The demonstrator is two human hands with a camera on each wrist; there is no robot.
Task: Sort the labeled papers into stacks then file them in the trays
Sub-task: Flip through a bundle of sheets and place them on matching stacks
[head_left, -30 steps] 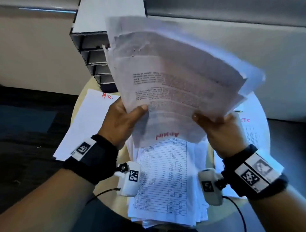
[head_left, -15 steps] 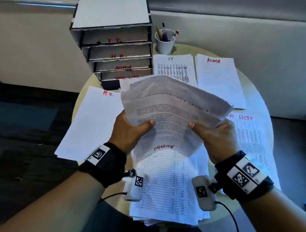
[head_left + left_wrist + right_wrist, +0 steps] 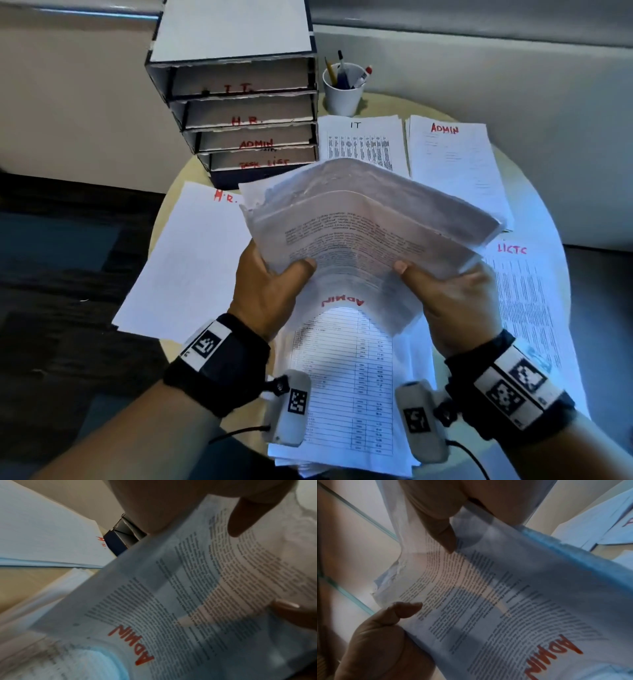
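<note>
A thick bundle of papers [image 3: 359, 222] is held up over the round table, its top sheet upside down with a red ADMIN label [image 3: 343, 301]. My left hand [image 3: 270, 284] grips its left side, thumb on top. My right hand [image 3: 448, 291] grips its right side the same way. Both wrist views show the printed ADMIN sheet [image 3: 197, 595] [image 3: 496, 608] bowed between thumbs and fingers. Under the bundle lies an unsorted pile [image 3: 346, 394] topped by a table sheet. Sorted stacks lie around: H.R. [image 3: 191, 260], IT [image 3: 359, 144], ADMIN [image 3: 452, 164], a list stack [image 3: 527, 301].
A stacked tray unit [image 3: 239, 102] stands at the back left of the table, its slots marked I.T., H.R., ADMIN and TASK LIST. A white cup of pens [image 3: 342, 89] sits to its right. A light wall runs behind the table; dark floor lies to the left.
The bundle has come down from in front of the camera to just above the table, uncovering the trays, cup and far stacks. Both hands still hold it.
</note>
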